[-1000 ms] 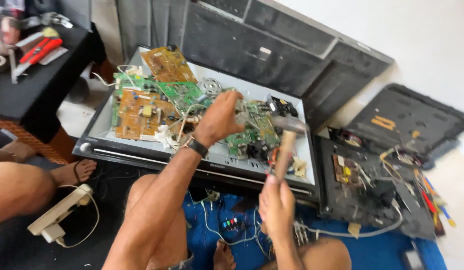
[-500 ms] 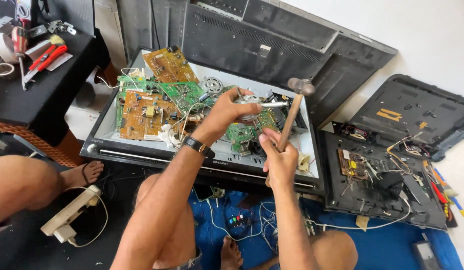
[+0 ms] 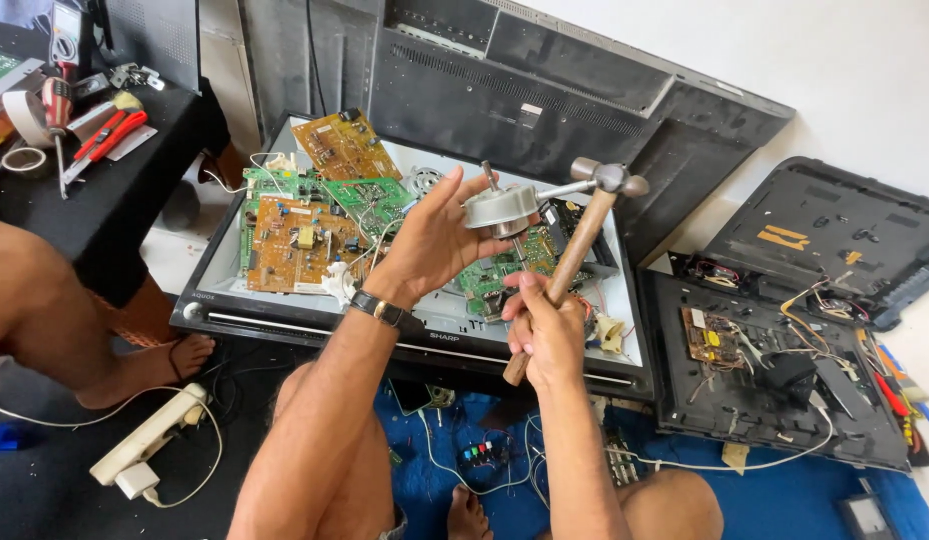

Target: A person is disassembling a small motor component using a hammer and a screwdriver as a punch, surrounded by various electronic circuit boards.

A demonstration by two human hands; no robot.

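Observation:
My left hand is raised over an opened television chassis and holds a small round silver motor with a thin shaft sticking out of its top. My right hand grips the wooden handle of a hammer, whose metal head is up beside the motor, level with it on the right. A dark watch sits on my left wrist. Below the hands lie green and brown circuit boards with loose wires.
A second opened dark device with wiring lies at right. Black back panels lean on the wall. A black table at left carries red pliers, tape and a screwdriver. Another person's leg and a white power strip lie at left.
Both hands have risen from the circuit boards. The motor is lifted clear in my left hand, and the hammer has swung upright with its head beside the motor.

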